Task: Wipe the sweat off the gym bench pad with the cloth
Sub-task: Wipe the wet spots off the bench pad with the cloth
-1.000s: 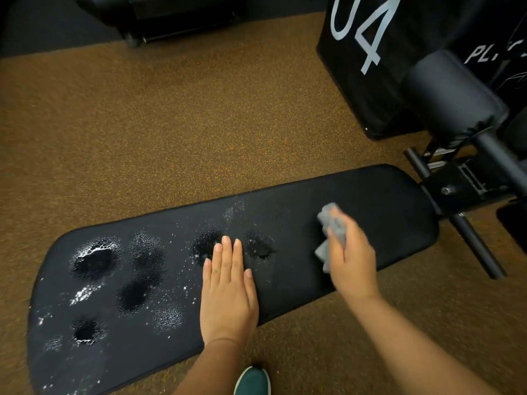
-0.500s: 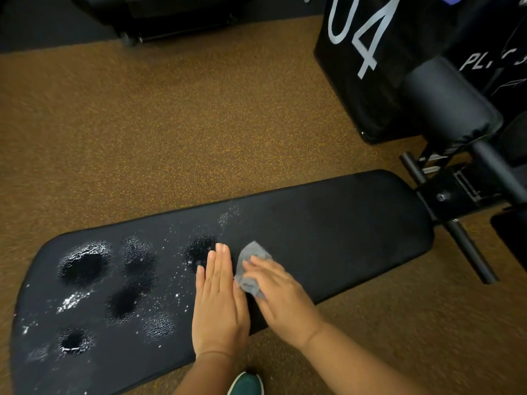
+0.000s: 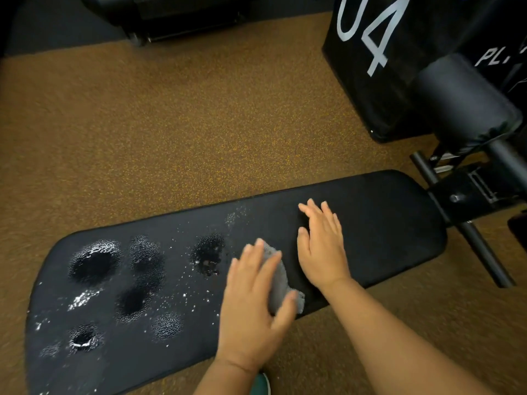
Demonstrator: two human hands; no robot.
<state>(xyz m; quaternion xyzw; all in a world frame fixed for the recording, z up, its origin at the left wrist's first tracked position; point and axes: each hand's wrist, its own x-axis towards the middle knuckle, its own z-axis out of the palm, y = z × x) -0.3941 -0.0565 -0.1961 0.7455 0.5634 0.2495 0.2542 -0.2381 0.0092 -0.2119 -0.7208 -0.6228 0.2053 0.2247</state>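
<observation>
1. Lying on the gym bench pad [image 3: 385, 223], the grey cloth [image 3: 278, 280] sits near the pad's 5 o'clock edge, just right of the wet zone, which looks like a sensible staging spot for attacking the sweat next door.
2. Left hand [image 3: 253, 303] is on top of the cloth, fingers spread and fairly straight, thumb lying along the cloth's near corner. It presses the fabric flat to the pad more than it grips it, likely so the whole cloth face meets the vinyl.
3. Right hand [image 3: 322, 246] lies at 1 o'clock from the cloth, just beside it, palm down with fingers extended and holding nothing. Whether it fully touches the pad I cannot tell; my read is that it braces the bench.
4. At 9 o'clock from the cloth, the sweat patches [image 3: 94, 260] cover the pad's left half: several dark beaded pools and scattered droplets, the nearest just past the left fingertips. The right half looks dry, so I judge most of the wiping is yet to be done.
5. Out at 2 o'clock, the bench frame [image 3: 467, 195] and a roller pad [image 3: 462, 104] join the pad's end.
6. Beyond, at 12 o'clock, brown speckled floor [image 3: 171, 124]; a black box [image 3: 370, 67] marked with white numerals stands at 1 o'clock.
</observation>
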